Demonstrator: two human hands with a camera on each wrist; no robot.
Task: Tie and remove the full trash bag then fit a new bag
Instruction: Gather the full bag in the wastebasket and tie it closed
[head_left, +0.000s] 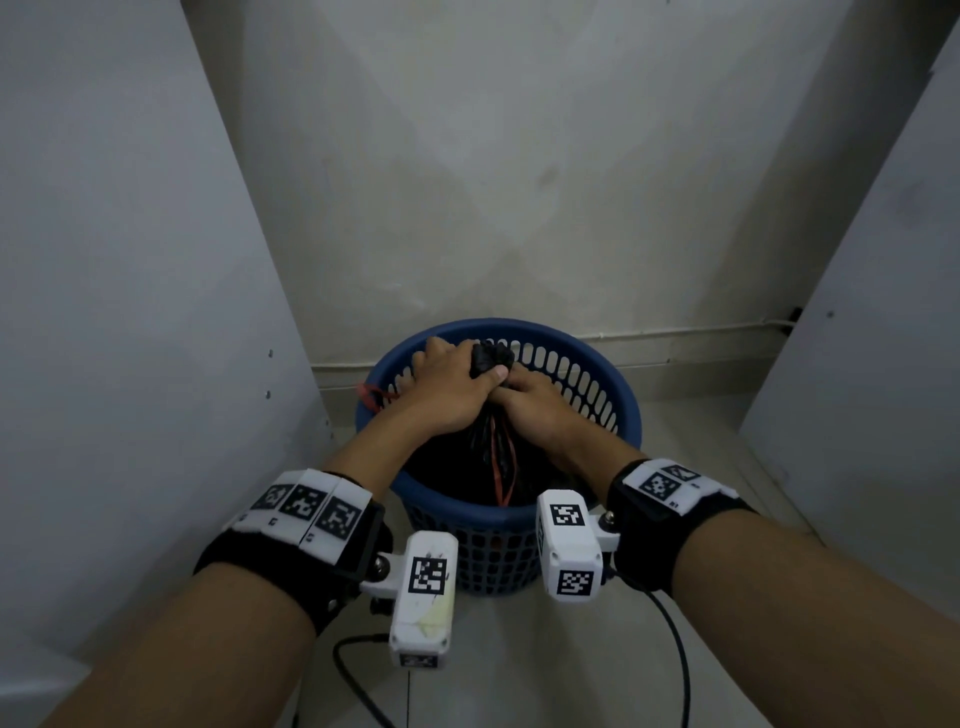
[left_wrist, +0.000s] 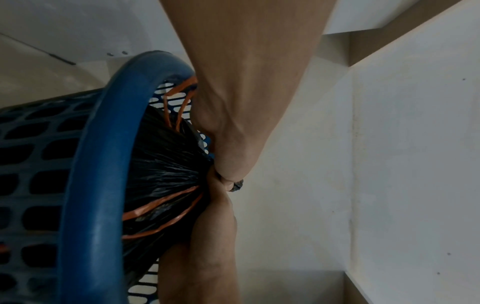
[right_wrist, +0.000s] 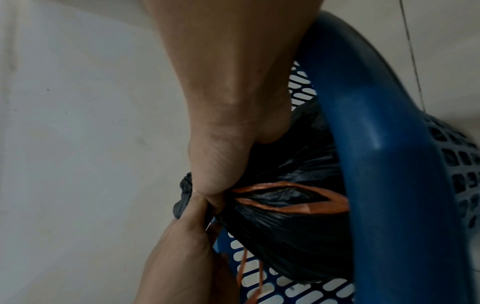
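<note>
Bag (head_left: 498, 457), black plastic, full, seated inside blue slotted basket (head_left: 613, 395) on the floor in a narrow alcove between pale panels. Mouth gathered into a twisted neck (head_left: 491, 358) standing above the rim toward 12 o'clock of the basket, presumably bunched so a knot can be formed. Left hand (head_left: 447, 384), fingers curled, clenched around the neck from 9 o'clock, thumb pressed across the plastic. Right hand (head_left: 530, 405) touching the left at 3 o'clock, gripping the gathered plastic just below, likely to hold the twist tight. Orange drawstring (head_left: 506, 467), slack, trailing down the bag's near side at 6 o'clock; second loop (head_left: 371, 397) spilling over the rim at 9 o'clock. Knot not yet evident. Replacement bag not in view. Basket upright, unmoved by appearance.
</note>
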